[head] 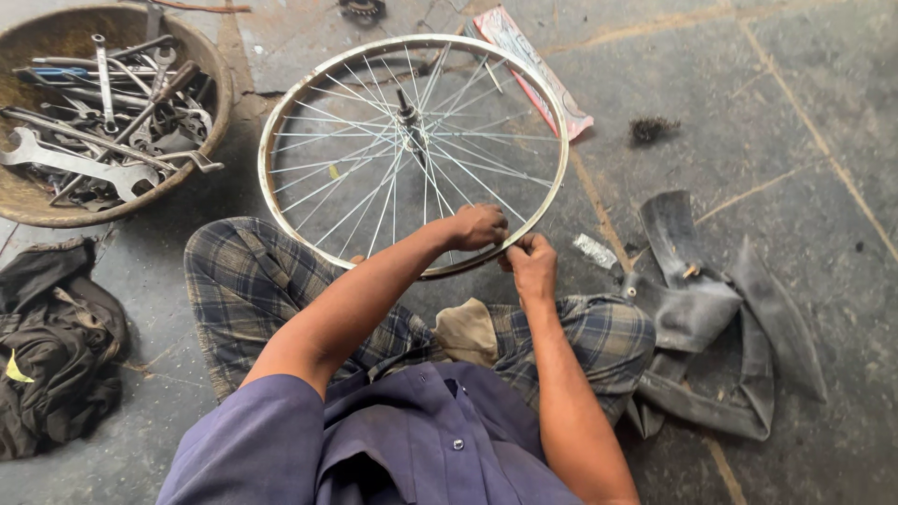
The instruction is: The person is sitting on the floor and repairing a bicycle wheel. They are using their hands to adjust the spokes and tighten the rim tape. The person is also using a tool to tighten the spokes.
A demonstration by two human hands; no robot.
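A bare spoked bicycle wheel rim [281, 120] lies tilted on the concrete floor in front of my crossed legs. My left hand [477, 226] is closed over the near edge of the rim, knuckles up. My right hand [532, 265] grips the same near edge just to the right, almost touching the left hand. The hub and axle [408, 115] sit at the wheel's centre. What the fingers pinch under the rim is hidden.
A round metal basin [217, 70] full of wrenches and spanners stands at the far left. A black rubber inner tube [711, 309] lies crumpled to my right. A dark cloth [56, 337] is at the left, a red flat package [538, 70] behind the wheel.
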